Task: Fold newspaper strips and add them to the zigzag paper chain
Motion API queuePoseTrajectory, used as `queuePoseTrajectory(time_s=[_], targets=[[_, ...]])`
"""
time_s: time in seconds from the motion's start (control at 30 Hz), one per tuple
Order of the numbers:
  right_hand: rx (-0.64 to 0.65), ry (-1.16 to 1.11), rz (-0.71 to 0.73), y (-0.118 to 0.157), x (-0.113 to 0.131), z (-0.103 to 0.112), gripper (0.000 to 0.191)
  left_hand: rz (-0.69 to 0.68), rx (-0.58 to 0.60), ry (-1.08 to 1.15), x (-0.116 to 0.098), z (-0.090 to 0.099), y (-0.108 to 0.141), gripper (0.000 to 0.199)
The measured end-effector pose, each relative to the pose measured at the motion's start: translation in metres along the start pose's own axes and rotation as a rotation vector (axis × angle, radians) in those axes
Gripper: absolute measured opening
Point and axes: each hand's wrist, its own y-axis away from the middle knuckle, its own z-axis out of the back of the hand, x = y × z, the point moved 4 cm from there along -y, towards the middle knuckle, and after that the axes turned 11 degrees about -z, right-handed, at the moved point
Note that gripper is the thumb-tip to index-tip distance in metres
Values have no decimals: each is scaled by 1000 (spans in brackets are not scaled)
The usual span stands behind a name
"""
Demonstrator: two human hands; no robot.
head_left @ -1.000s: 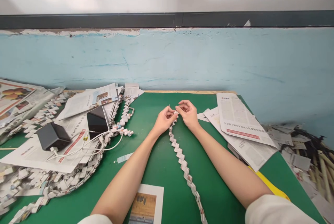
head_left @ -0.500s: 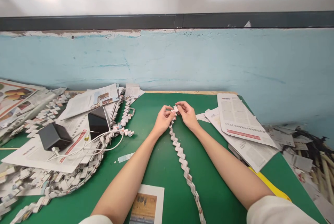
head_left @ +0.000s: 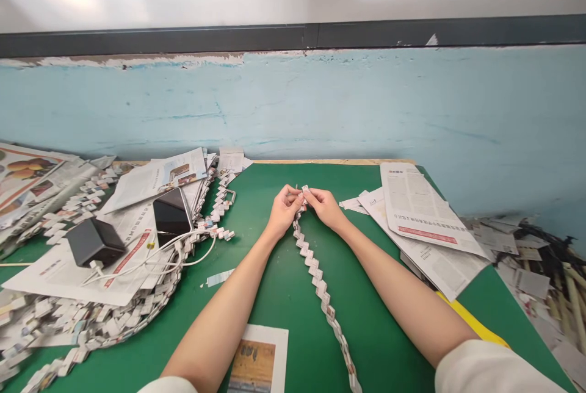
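Note:
A zigzag chain of folded newspaper links (head_left: 315, 274) runs from between my hands down the green tabletop to the near edge of the view. Its far end is pinched by my left hand (head_left: 284, 213), fingers curled with thumb against it. Close beside it, my right hand (head_left: 325, 207) grips the same end between thumb and fingers. A small white folded tip (head_left: 306, 189) sticks up above the fingertips; the rest of that end is hidden by them.
On the left lie a black cube-shaped charger (head_left: 95, 241), a phone (head_left: 173, 215), a white cable (head_left: 158, 255) and heaps of folded paper chain (head_left: 137, 313). Newspaper sheets (head_left: 421, 216) sit at the right, above a yellow item (head_left: 473, 320). A printed picture (head_left: 254, 359) lies near me.
My right hand has moved left and in against my left hand, its raised fingers now lowered onto the chain's end. The chain has shifted slightly left.

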Motion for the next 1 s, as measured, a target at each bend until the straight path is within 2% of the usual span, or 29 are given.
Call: queuePoseTrajectory(time_s=[0.2,0.4,0.73,0.83,0.9,0.97,1.0], targets=[[60,-13,-16,0,2,1,60,-15,24,-35,-1,1,1,52],[90,-50,43,2,6,-1,53,-41,14,-84,-2,2,1,51],[2,10,15,-1,-2,1,58,-25,30,-51,-4,1,3,49],[-13,-5,26,-1,0,1,57,-30,16,-94,-5,0,4,39],[-55,-5,20,-1,0,3,58,-129,-70,-258,-9,2,6,24],[-104,5,7,-1,-1,4,59,-274,-245,-515,-17,8,8,10],[-124,9,2,-1,-2,5,60,-330,-328,-643,-20,11,10,9]])
